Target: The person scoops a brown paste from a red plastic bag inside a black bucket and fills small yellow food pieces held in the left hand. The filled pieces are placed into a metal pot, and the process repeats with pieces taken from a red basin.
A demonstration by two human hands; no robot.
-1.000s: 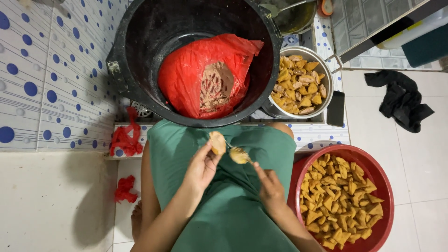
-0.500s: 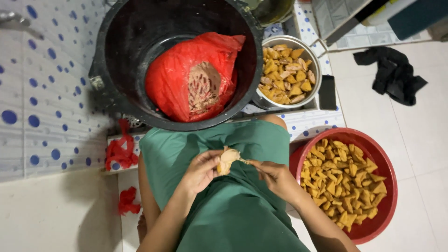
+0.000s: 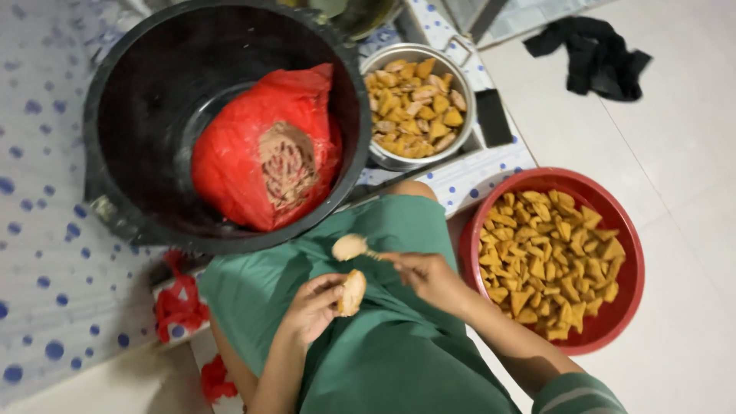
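My left hand (image 3: 313, 307) holds a golden fried tofu puff (image 3: 353, 292) over my lap, which is covered in green cloth. My right hand (image 3: 426, 274) grips a spoon (image 3: 351, 247) whose bowl carries a lump of pale filling, raised just above the puff and apart from it. In front of my knees sits a big black tub (image 3: 153, 115) with an open red plastic bag (image 3: 230, 161) of pinkish-brown filling inside.
A metal pot (image 3: 399, 161) of tofu puffs stands right of the tub, with a dark phone (image 3: 494, 116) beside it. A red basin (image 3: 617, 230) full of puffs is on the white floor at my right. Black cloth (image 3: 594, 54) lies far right; red plastic scraps (image 3: 178, 307) at left.
The spoon has lifted off the puff and now holds a lump of filling above it. The left hand and puff have shifted slightly lower. The camera has tilted.
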